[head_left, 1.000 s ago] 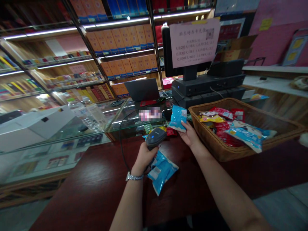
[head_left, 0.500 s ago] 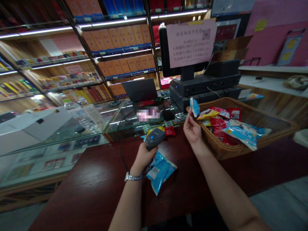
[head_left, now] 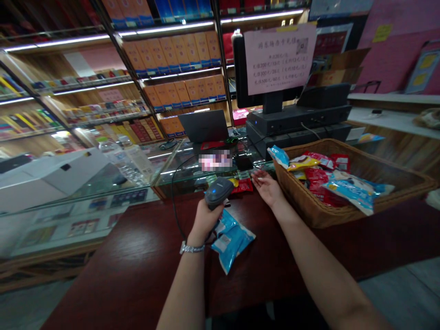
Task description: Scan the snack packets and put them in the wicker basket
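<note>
Shop: a counter under strip lights, backed by metal-framed shelves (head_left: pixel 175 28) packed with rows of orange and blue cartons.
Worktop: dark red polished wood (head_left: pixel 130 263), with a glass display case (head_left: pixel 62 224) along its left side, and water bottles (head_left: pixel 125 160) standing on that case.
Far edge: a laptop (head_left: pixel 202 126) and a black monitor (head_left: pixel 268 68) carrying a pink printed notice (head_left: pixel 280 59), both behind the hands.
Wicker basket (head_left: pixel 319 215): at the right of the worktop, heaped with snack packets, including a red packet (head_left: pixel 316 181), a yellow packet (head_left: pixel 304 162) and a large blue-and-white packet (head_left: pixel 354 192).
Blue sachet (head_left: pixel 279 156): small, at the basket's near corner, closer to the right hand than the left.
Blue packet (head_left: pixel 232 240): flat on the worktop, just beside and below the left hand, its long axis running roughly toward the person.
Left hand (head_left: pixel 206 220): grip clenched round a handheld barcode scanner (head_left: pixel 218 192), its head tipped forward and up — a black cord (head_left: pixel 174 215) trails from it; a metal wristwatch (head_left: pixel 191 248) sits on the wrist.
Right hand (head_left: pixel 270 189): grip released — fingers spread, palm empty, just beside the basket's rim.
</note>
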Tool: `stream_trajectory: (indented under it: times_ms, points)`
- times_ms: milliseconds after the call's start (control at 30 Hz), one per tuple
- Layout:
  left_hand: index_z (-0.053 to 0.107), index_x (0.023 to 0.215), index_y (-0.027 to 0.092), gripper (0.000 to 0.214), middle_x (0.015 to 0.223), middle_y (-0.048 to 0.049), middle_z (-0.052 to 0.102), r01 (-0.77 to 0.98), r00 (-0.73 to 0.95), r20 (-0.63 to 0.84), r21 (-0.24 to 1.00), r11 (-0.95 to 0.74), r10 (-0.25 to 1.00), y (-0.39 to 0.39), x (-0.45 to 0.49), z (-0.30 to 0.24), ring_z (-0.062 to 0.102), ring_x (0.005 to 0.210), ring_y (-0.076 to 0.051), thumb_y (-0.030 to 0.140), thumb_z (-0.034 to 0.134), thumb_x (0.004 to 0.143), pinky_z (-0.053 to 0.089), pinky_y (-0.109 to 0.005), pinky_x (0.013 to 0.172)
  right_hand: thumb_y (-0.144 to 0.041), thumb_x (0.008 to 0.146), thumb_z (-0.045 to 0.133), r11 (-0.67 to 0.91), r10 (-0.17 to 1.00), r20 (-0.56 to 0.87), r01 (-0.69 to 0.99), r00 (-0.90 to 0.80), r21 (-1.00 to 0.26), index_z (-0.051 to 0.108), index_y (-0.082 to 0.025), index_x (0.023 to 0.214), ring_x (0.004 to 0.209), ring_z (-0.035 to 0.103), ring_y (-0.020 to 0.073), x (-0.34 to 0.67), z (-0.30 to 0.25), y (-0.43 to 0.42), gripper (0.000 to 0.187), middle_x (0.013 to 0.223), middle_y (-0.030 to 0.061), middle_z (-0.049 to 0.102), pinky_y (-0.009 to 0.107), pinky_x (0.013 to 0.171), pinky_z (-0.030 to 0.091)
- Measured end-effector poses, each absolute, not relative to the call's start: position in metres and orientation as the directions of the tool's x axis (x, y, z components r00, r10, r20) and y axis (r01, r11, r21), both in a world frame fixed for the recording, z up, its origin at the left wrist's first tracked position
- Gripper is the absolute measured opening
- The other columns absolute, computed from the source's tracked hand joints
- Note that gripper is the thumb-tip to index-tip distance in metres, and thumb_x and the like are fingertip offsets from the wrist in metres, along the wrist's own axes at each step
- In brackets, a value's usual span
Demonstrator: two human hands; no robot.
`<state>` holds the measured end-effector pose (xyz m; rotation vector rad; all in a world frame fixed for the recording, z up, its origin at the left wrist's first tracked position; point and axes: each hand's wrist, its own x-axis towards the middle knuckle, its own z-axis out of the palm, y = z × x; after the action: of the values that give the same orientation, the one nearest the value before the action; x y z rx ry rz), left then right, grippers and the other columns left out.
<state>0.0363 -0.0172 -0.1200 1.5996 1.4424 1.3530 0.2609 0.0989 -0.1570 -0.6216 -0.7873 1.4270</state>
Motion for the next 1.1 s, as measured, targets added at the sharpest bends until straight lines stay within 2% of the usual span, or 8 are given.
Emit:
stream_trajectory:
  times_ms: [133, 233, 333, 467, 633, 833, 900, 1100]
  points:
    - [0.059, 0.057, 0.017, 0.015, 0.045, 0.0010, 0.057, 0.349, -0.147, 0.315, 0.904, -0.249, 0.938, -0.017, 0.034, -0.120, 0.051, 0.041, -0.012, 0.023, 0.066, 0.069, 0.041, -0.022, 0.045, -0.020, 0.066, 0.063, 0.351, 0.936, 0.349, 0.031, -0.050, -0.936, 0.066, -0.019, 0.117, 0.131, 0.054, 0.0270, 0.241, -0.185, 0.097, 0.052, 0.133, 0.0118, 0.064, 0.047, 0.116, 0.036]
    - [0.059, 0.057, 0.017, 0.014, 0.045, 0.0014, 0.057, 0.350, -0.163, 0.326, 0.902, -0.255, 0.931, -0.016, 0.033, -0.122, 0.051, 0.041, -0.012, 0.022, 0.065, 0.068, 0.041, -0.023, 0.046, -0.026, 0.068, 0.071, 0.459, 0.888, 0.398, 0.478, -0.228, -0.749, 0.051, -0.014, 0.143, 0.144, 0.038, 0.0316, 0.231, -0.198, 0.092, 0.078, 0.153, 0.0170, 0.047, 0.051, 0.121, 0.022]
    - [0.059, 0.057, 0.017, 0.015, 0.044, 0.0013, 0.057, 0.353, -0.164, 0.331, 0.899, -0.258, 0.929, -0.014, 0.032, -0.124, 0.050, 0.041, -0.011, 0.022, 0.065, 0.069, 0.041, -0.023, 0.046, -0.044, 0.077, 0.072, 0.419, 0.906, 0.325, 0.690, -0.271, -0.591, 0.048, -0.012, 0.146, 0.133, 0.049, 0.0346, 0.230, -0.199, 0.087, 0.081, 0.144, 0.0202, 0.055, 0.053, 0.116, 0.025]
    - [0.060, 0.058, 0.016, 0.015, 0.045, 0.0009, 0.057, 0.351, -0.158, 0.335, 0.898, -0.264, 0.929, -0.014, 0.030, -0.126, 0.051, 0.041, -0.012, 0.023, 0.067, 0.069, 0.041, -0.023, 0.046, -0.048, 0.091, 0.056, 0.312, 0.934, 0.323, 0.793, -0.154, -0.523, 0.073, -0.017, 0.114, 0.108, 0.060, 0.0309, 0.238, -0.190, 0.087, 0.042, 0.107, 0.0153, 0.073, 0.047, 0.100, 0.038]
    - [0.059, 0.055, 0.017, 0.017, 0.045, 0.0006, 0.057, 0.363, -0.142, 0.342, 0.891, -0.273, 0.929, -0.014, 0.031, -0.125, 0.051, 0.041, -0.012, 0.022, 0.066, 0.070, 0.041, -0.023, 0.046, -0.046, 0.086, 0.065, 0.397, 0.885, 0.433, 0.760, -0.169, -0.514, 0.062, -0.026, 0.135, 0.131, 0.048, 0.0305, 0.241, -0.195, 0.092, 0.053, 0.142, 0.0100, 0.058, 0.046, 0.107, 0.034]
    - [0.058, 0.055, 0.017, 0.018, 0.044, 0.0011, 0.056, 0.368, -0.141, 0.365, 0.882, -0.293, 0.920, -0.014, 0.030, -0.125, 0.050, 0.041, -0.012, 0.021, 0.065, 0.071, 0.041, -0.023, 0.046, -0.051, 0.096, 0.049, 0.356, 0.914, 0.362, 0.787, -0.182, -0.504, 0.077, -0.021, 0.081, 0.097, 0.063, 0.0252, 0.236, -0.195, 0.091, 0.044, 0.091, 0.0106, 0.074, 0.043, 0.097, 0.038]
    - [0.058, 0.056, 0.017, 0.018, 0.045, 0.0011, 0.057, 0.365, -0.147, 0.370, 0.882, -0.297, 0.917, -0.014, 0.030, -0.124, 0.050, 0.040, -0.012, 0.022, 0.066, 0.072, 0.040, -0.023, 0.044, -0.048, 0.092, 0.057, 0.352, 0.899, 0.417, 0.785, -0.132, -0.510, 0.076, -0.021, 0.099, 0.107, 0.061, 0.0280, 0.236, -0.196, 0.092, 0.034, 0.106, 0.0123, 0.073, 0.042, 0.097, 0.039]
    - [0.057, 0.054, 0.017, 0.020, 0.044, 0.0013, 0.056, 0.367, -0.149, 0.371, 0.882, -0.297, 0.917, -0.016, 0.031, -0.122, 0.050, 0.041, -0.011, 0.021, 0.066, 0.071, 0.041, -0.023, 0.046, -0.049, 0.073, 0.077, 0.179, 0.963, 0.271, 0.777, -0.011, -0.604, 0.052, -0.010, 0.141, 0.129, 0.052, 0.0375, 0.233, -0.206, 0.102, 0.082, 0.137, 0.0230, 0.059, 0.053, 0.110, 0.031]
